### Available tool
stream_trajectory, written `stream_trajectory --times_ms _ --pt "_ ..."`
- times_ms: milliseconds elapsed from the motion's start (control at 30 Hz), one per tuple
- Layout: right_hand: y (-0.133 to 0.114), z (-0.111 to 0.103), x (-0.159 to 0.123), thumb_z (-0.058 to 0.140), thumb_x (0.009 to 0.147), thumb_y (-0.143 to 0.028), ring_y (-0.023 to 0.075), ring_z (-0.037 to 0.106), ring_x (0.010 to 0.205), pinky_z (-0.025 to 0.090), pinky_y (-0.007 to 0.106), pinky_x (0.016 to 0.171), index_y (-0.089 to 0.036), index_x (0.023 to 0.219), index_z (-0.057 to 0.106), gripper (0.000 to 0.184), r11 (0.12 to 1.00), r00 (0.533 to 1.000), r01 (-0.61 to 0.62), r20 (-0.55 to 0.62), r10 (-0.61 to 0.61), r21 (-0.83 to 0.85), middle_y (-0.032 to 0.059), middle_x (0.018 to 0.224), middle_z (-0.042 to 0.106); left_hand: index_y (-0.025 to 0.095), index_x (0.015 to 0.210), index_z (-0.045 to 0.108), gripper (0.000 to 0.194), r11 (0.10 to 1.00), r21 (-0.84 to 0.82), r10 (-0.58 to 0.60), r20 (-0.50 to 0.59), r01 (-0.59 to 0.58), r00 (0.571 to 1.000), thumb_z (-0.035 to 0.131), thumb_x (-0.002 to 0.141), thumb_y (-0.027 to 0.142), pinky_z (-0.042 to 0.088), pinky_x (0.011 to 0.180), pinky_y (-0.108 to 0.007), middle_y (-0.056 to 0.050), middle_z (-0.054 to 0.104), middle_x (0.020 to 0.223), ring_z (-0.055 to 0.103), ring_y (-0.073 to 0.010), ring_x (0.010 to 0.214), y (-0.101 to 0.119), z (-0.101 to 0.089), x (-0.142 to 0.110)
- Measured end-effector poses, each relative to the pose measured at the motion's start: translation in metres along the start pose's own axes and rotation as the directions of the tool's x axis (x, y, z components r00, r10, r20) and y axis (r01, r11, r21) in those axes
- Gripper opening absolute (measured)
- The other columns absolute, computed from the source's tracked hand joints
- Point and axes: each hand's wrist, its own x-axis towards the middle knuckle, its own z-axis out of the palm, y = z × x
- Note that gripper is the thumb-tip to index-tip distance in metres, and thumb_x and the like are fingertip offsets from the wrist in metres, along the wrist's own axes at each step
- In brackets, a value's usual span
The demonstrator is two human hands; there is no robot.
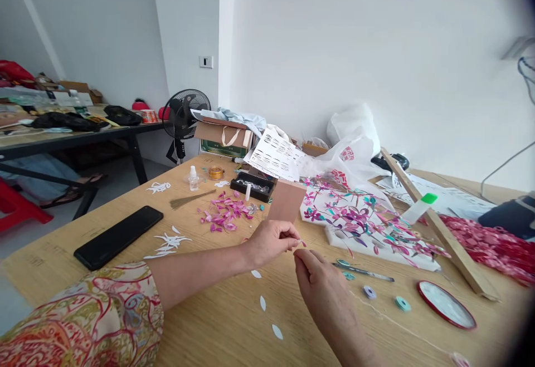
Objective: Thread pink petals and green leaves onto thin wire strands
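Note:
Above the middle of the table my left hand has its thumb and forefinger pinched together, with a tiny pink petal showing at the tips. Close by on the right, my right hand is closed, its fingertips hidden from me. A pale thread runs from behind it to a pink-and-white spool at the front edge. White leaf-shaped pieces lie in a line below my left hand. Right of my right hand are tweezers, a lilac spool and a mint spool.
A black phone, pink petals, a dropper bottle and a black tray lie leftward. Purple-and-teal flower sprays rest on white foam at right, near a wooden bar and a red-rimmed oval.

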Motion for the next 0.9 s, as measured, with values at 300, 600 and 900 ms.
stream_trajectory --times_ms 300,600,900 --pt "0.009 -0.055 0.012 0.037 0.083 -0.022 0.0128 0.050 0.056 0.034 0.023 0.051 -0.019 0.068 0.062 0.030 0.985 0.982 0.128 0.124 -0.142 0.114 0.0030 0.066 0.052 0.013 0.071 0.063 0.012 0.837 0.350 0.264 0.413 -0.420 0.871 0.052 0.075 0.012 0.038 0.066 -0.020 -0.003 0.060 0.073 0.052 -0.0109 0.071 0.025 -0.015 -0.012" --pt "0.025 -0.041 0.011 0.054 0.075 -0.036 0.0098 0.039 0.051 0.033 0.022 0.049 -0.018 0.062 0.060 0.023 0.639 0.954 -0.231 0.299 0.002 0.734 -0.0025 0.054 0.047 0.011 0.068 0.061 0.016 0.910 -0.384 -0.028 0.319 0.157 0.947 0.067 0.062 0.025 0.037 0.053 -0.020 0.001 0.055 0.058 0.048 -0.0067 0.054 0.043 -0.015 -0.034" --pt "-0.013 -0.020 -0.022 0.048 0.077 -0.042 0.0128 0.047 0.050 0.037 0.023 0.046 -0.018 0.070 0.061 0.029 0.736 0.979 -0.201 0.167 0.120 0.646 0.0001 0.055 0.051 0.012 0.069 0.056 0.012 0.955 -0.292 -0.049 0.009 0.049 0.999 0.060 0.068 0.022 0.037 0.050 -0.019 0.001 0.054 0.060 0.046 -0.0066 0.052 0.030 -0.018 -0.030"
